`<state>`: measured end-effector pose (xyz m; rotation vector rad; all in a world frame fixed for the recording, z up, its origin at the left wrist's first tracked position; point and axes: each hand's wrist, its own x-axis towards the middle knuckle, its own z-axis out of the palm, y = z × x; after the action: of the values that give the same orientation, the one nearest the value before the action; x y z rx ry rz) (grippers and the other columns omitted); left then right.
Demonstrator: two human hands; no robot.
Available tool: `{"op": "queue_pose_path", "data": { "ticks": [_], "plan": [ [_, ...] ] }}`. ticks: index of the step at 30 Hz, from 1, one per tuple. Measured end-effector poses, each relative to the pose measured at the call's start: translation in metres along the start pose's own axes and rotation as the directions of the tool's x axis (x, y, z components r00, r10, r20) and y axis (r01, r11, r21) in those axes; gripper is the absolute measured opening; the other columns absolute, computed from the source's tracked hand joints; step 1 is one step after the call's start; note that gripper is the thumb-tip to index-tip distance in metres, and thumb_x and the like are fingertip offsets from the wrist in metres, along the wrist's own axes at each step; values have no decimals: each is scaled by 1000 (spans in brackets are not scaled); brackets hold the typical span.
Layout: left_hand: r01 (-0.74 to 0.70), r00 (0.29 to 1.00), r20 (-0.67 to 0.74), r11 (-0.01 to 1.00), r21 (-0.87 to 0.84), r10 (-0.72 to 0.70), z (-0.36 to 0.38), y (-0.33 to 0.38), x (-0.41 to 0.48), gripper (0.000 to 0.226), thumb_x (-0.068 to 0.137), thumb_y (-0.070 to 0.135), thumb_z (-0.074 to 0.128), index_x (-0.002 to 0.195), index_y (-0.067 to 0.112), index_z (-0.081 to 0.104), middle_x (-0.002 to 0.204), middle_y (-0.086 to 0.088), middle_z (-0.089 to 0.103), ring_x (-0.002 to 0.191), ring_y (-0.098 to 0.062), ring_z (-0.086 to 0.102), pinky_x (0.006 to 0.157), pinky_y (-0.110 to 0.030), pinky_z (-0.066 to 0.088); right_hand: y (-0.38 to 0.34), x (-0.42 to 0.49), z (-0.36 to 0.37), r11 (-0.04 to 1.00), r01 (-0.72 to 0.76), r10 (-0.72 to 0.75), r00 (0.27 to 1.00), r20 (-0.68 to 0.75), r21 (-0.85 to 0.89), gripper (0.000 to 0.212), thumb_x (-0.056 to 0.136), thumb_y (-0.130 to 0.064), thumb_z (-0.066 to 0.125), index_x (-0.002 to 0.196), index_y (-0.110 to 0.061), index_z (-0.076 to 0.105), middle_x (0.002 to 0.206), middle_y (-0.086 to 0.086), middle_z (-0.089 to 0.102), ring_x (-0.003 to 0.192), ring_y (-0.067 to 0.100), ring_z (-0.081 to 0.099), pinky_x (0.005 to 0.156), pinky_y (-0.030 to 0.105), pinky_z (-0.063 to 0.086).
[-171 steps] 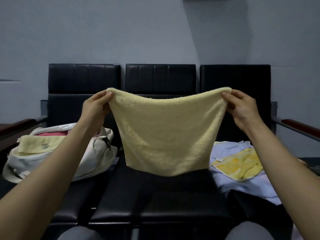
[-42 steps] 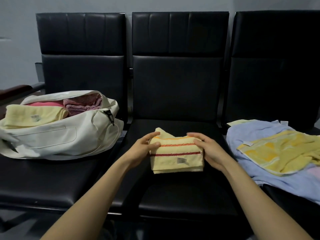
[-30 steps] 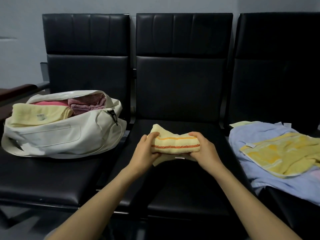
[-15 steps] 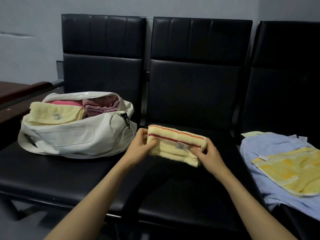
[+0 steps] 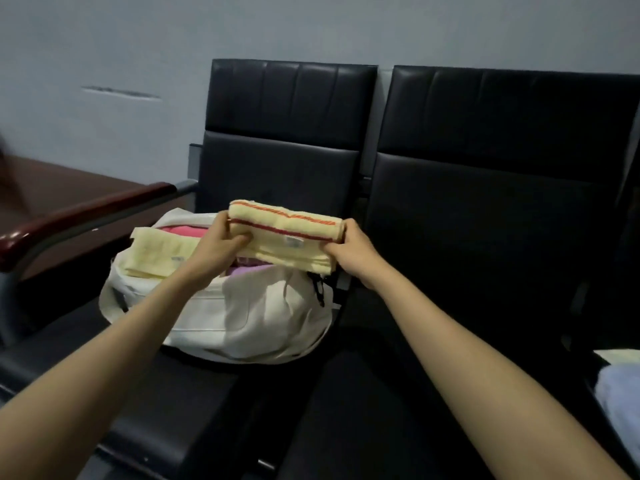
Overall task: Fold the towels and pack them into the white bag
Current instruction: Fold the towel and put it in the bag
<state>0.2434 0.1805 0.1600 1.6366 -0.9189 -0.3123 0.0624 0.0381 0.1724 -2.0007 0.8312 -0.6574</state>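
A folded pale yellow towel (image 5: 287, 233) with orange and red stripes hangs just above the open white bag (image 5: 249, 313). My left hand (image 5: 218, 247) grips its left end and my right hand (image 5: 349, 247) grips its right end. The bag sits on the left black seat. Inside it lie another folded yellow towel (image 5: 156, 254), a pink one (image 5: 180, 232) and a purple one (image 5: 242, 270), partly hidden behind my left hand and the held towel.
The black seats (image 5: 485, 220) stand in a row against a grey wall. A dark red armrest (image 5: 79, 216) runs left of the bag, with a brown table (image 5: 52, 188) behind it. A light blue towel (image 5: 620, 396) shows at the right edge.
Both hands lifted the folded towel off the middle seat and carried it left, over the bag's opening. The view swung left with it.
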Motion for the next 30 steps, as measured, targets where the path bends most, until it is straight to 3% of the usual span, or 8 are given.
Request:
{"op": "queue_pose_path", "data": {
  "ticks": [3,6,11,16,19,21,25,30],
  "plan": [
    [11,994,-114,996,89,-1,-22,-17,26,37,96,2,49,131,8,38,117,-5,50,111,-20,50,88,-32,44,-14,34,39,979,98,-103,995,-20,-178,37,89,-24,63,119,-15,43,116,5,51,103,24,53,82,32,44],
    [65,993,-107,978,196,-45,-30,-43,38,40,94,5,52,131,6,37,124,-10,52,116,-25,50,93,-35,43,-6,50,67,957,59,-74,996,-44,-283,35,88,-29,61,118,-22,44,114,9,43,107,33,50,93,39,45],
    [83,993,-104,958,273,-57,-25,-59,38,39,96,18,51,132,9,38,119,-7,52,105,-24,49,86,-35,38,2,52,72,812,87,-130,991,-34,-578,38,92,-25,51,127,-15,41,120,11,45,111,30,41,93,34,35],
    [118,991,10,923,366,-130,-13,-60,46,51,96,29,54,139,9,35,124,-8,54,103,-22,51,86,-35,43,-4,62,58,704,101,-51,994,92,-703,38,87,-33,54,118,-13,47,112,6,58,115,26,44,90,37,26],
    [147,987,-16,859,491,-159,-5,-60,53,66,90,35,62,141,7,29,125,-13,56,109,-32,55,92,-43,47,-5,62,62,721,89,-48,996,79,-687,57,91,-54,47,126,-10,43,116,6,58,118,27,45,98,40,26],
    [164,986,-67,813,559,-153,0,-61,58,62,94,34,54,141,5,27,127,-16,56,110,-36,55,94,-48,47,-3,59,67,671,101,-139,990,8,-734,65,93,-64,37,129,-10,43,115,6,62,116,27,47,99,42,25],
    [230,973,-155,799,555,-172,3,-64,72,57,98,33,43,144,8,22,127,-18,55,111,-38,54,94,-51,47,8,62,82,477,131,-389,918,-75,-869,45,95,-50,44,123,-15,48,111,3,64,109,24,48,90,38,30],
    [228,972,-189,764,604,-141,14,-70,83,50,94,35,53,133,10,34,116,-11,61,104,-33,58,93,-47,46,17,79,92,484,26,-277,953,-125,-875,30,97,-34,49,121,-18,54,119,2,60,112,22,47,92,36,32]
  ]
}}
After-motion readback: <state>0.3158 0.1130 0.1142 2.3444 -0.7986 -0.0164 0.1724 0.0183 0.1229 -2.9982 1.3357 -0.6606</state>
